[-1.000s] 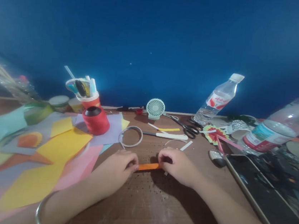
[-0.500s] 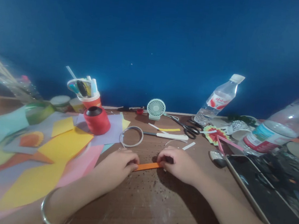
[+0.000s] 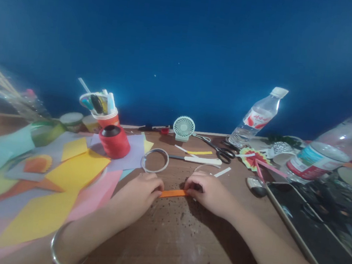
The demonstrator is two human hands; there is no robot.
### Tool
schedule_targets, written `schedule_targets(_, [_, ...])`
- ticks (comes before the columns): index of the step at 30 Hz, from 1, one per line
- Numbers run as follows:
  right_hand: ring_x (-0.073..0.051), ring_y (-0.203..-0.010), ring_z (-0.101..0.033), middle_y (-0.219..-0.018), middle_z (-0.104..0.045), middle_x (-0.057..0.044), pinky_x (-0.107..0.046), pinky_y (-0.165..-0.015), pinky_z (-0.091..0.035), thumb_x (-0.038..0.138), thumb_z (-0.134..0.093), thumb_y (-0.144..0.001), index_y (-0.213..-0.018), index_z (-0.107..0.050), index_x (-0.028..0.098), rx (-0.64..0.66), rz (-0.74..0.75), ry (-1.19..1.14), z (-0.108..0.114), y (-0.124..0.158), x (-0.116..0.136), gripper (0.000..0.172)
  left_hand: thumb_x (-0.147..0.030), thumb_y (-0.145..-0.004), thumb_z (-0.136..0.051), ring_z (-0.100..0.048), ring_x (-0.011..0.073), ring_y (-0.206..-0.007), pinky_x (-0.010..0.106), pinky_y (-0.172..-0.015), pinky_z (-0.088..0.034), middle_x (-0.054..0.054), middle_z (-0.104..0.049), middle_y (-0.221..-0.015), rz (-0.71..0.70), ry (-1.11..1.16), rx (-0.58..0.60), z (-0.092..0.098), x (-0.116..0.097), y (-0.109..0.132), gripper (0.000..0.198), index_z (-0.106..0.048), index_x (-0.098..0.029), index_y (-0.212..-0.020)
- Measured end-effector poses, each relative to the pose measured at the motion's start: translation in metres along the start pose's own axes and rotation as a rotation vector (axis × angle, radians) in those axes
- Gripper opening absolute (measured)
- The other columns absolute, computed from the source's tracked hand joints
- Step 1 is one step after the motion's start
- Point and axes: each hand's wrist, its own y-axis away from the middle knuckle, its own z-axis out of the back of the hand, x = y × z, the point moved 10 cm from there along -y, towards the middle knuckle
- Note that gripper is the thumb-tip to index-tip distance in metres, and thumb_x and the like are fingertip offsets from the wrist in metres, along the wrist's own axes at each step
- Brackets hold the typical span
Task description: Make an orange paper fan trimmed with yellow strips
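The orange folded-looking paper strip [image 3: 173,193] lies between the two hands, low over the counter [image 3: 156,252]; whether it touches the wood I cannot tell. Its long axis runs from side to side, the right end tipped slightly farther from the person. The left hand [image 3: 143,189] pinches the left end between thumb and curled fingers, and the right hand [image 3: 209,192] pinches the other, so neither is nearer: only the middle stretch shows bare. Just beyond the left hand sits a pale ring [image 3: 166,165]; past the right, a narrow white paper strip [image 3: 222,171]. Farther out are a white-handled tool [image 3: 203,160], black-handled scissors [image 3: 225,155] and a mint-green fan [image 3: 183,127]
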Motion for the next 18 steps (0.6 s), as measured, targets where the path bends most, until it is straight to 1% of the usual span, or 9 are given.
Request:
schedule_targets(4, [-0.015,-0.074,-0.051,-0.073,-0.058,0.001,-0.025,-0.065,-0.036,0.011,-0.06,-0.072,-0.07,-0.059,0.02,0.013,0.005,-0.003,0.001,0.0,0.001,0.01,-0.016,-0.08,-0.043,-0.054,0.0178,-0.079,0.031,-0.072,-0.04,0.001,-0.059,-0.082,-0.015,0.006,0.0,0.0,0.0,-0.001,0.017,-0.059,-0.02,-0.081])
schedule_targets(9, [-0.015,-0.075,-0.052,-0.074,-0.06,0.0,-0.025,-0.066,-0.037,0.012,-0.061,-0.073,-0.07,-0.06,0.02,0.05,0.012,0.003,0.002,0.0,0.0,0.009,-0.015,-0.08,-0.043,-0.055,0.0155,-0.073,0.028,-0.069,-0.04,-0.002,-0.059,-0.079,-0.037,0.026,0.004,-0.001,0.003,-0.001,0.018,-0.059,-0.022,-0.08])
schedule_targets(13, [-0.015,-0.077,-0.053,-0.074,-0.061,0.0,-0.025,-0.068,-0.038,0.012,-0.06,-0.075,-0.072,-0.062,0.021,0.062,0.071,0.017,0.002,0.0,0.006,0.009,-0.014,-0.081,-0.042,-0.055,0.0152,-0.075,0.029,-0.07,-0.04,-0.002,-0.059,-0.08,-0.061,-0.024,0.027,-0.001,0.001,0.0,0.019,-0.059,-0.023,-0.082])
schedule_targets(18, [-0.016,-0.078,-0.054,-0.075,-0.063,-0.001,-0.026,-0.069,-0.039,0.012,-0.06,-0.076,-0.073,-0.063,0.02,0.06,0.1,0.059,0.003,0.001,0.011,0.01,-0.011,-0.08,-0.042,-0.054,0.0154,-0.077,0.029,-0.07,-0.04,-0.002,-0.059,-0.083,-0.1,-0.114,0.022,0.0,-0.007,0.002,0.021,-0.059,-0.023,-0.086])
